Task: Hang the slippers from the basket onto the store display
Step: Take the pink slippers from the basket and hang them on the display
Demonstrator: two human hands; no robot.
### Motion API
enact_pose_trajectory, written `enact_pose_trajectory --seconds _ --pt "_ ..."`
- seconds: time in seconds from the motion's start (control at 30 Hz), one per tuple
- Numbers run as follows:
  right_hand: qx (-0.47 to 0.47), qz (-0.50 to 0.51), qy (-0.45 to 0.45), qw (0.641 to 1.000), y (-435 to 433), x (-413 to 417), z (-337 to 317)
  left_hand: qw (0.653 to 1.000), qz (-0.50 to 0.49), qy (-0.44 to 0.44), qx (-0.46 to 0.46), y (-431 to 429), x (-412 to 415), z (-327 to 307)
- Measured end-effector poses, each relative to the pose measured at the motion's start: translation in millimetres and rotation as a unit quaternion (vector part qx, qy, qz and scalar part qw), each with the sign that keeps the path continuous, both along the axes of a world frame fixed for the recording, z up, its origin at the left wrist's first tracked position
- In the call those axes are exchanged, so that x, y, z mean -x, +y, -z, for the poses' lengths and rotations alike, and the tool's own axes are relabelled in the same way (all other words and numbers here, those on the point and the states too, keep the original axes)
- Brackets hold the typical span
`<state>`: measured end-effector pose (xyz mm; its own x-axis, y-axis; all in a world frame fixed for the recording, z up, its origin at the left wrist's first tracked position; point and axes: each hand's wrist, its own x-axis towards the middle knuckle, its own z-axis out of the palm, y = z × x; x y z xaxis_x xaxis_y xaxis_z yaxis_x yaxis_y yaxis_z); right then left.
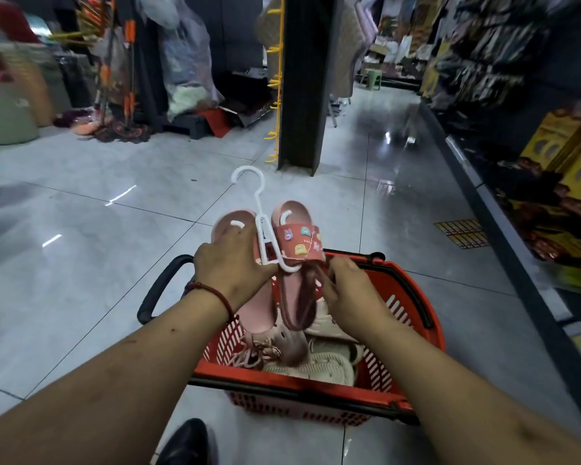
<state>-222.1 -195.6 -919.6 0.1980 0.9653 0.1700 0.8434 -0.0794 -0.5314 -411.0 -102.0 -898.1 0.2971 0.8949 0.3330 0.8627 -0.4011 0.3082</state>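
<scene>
While held above the red basket [316,389] on a white plastic hanger [259,203], treat the pink slippers [299,243] as light, soft and flexible. Note left hand [232,263] curled round hanger and one slipper, right hand [349,290] pinching the other slipper's edge. Carry by the stiff hanger stem, below the hook.

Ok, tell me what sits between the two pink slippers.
The white hanger: its stem runs up between the slippers, as the head view shows.

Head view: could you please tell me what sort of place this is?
Probably a shop: stocked shelves along the aisle, a red shopping basket of footwear, yellow display hooks on a pillar.
</scene>
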Motion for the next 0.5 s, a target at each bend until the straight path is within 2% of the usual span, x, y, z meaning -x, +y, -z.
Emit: enact_pose_trajectory --seconds 0.1,0.2,0.33,0.43,0.5 --pt "0.048 -0.015 -0.030 0.998 0.1 2.9 -0.4 0.997 0.002 0.038 -0.070 0.7 2.0 -0.7" --pt "0.007 0.045 -0.016 0.999 2.9 5.4 -6.4 0.991 0.022 0.061 -0.116 1.6 7.0 1.5" --pt "-0.094 0.099 0.077 0.988 14.2 8.8 -17.9 0.984 0.067 0.088 -0.139 0.3 5.7 5.4" --pt "-0.109 0.111 0.141 0.978 21.6 11.7 -22.8 0.976 0.105 0.100 -0.164 -4.6 0.6 7.9" --pt "-0.088 0.114 0.207 0.968 24.0 15.0 -25.3 0.970 0.124 0.107 -0.181 -7.7 -2.6 9.7"
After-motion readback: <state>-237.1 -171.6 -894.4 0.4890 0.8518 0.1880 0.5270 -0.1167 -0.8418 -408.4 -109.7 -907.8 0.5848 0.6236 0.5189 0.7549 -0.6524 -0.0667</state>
